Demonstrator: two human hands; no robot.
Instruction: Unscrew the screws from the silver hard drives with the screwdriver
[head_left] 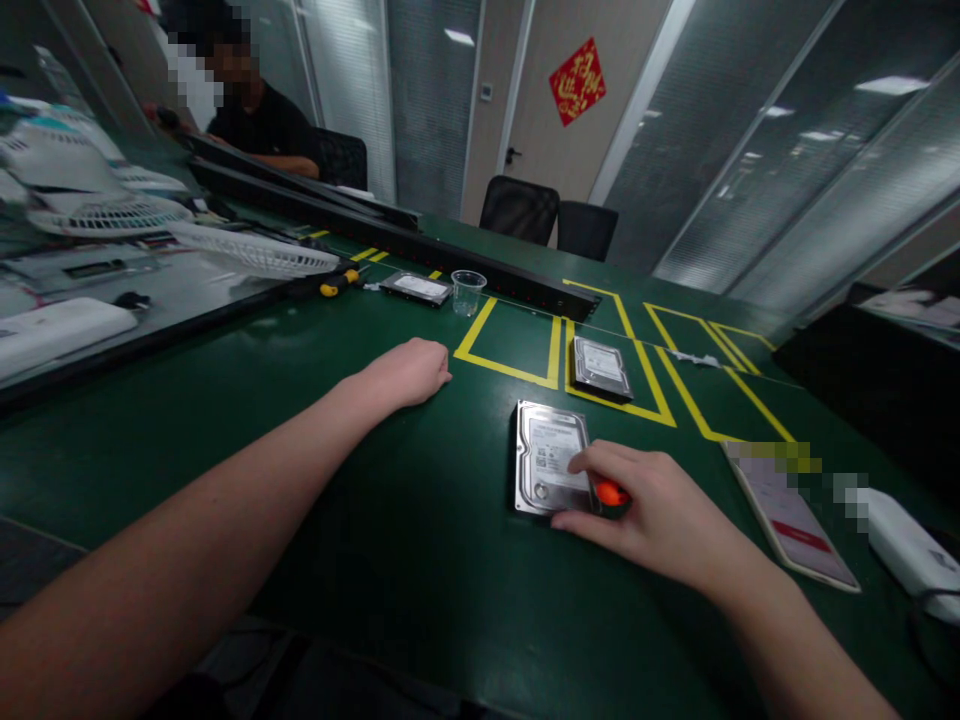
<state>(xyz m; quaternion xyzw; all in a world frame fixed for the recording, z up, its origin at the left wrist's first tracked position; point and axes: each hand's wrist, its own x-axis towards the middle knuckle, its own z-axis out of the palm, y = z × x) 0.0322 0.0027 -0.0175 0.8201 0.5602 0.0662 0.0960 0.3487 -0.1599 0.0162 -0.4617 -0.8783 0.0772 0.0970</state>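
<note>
A silver hard drive [551, 450], label side up, is on the green table in front of me. My right hand [652, 500] grips its near right corner, with the thumb at the near edge and a finger on the label. Between that hand's fingers and the drive shows an orange rounded piece [612, 493], perhaps a handle; the rest is hidden. My left hand [415, 372] is curled into a fist on the table, left of the drive; its inside is hidden. A second hard drive [600, 367] rests in a yellow-taped rectangle just beyond.
A clear plastic cup [468, 293] stands near another hard drive [418, 288] and yellow-black pliers [340, 283]. A long black bar [420, 245] crosses the table. White fan parts [255, 250] lie left. A phone [795, 520] and white device [911, 550] lie right. A person [262, 125] sits far left.
</note>
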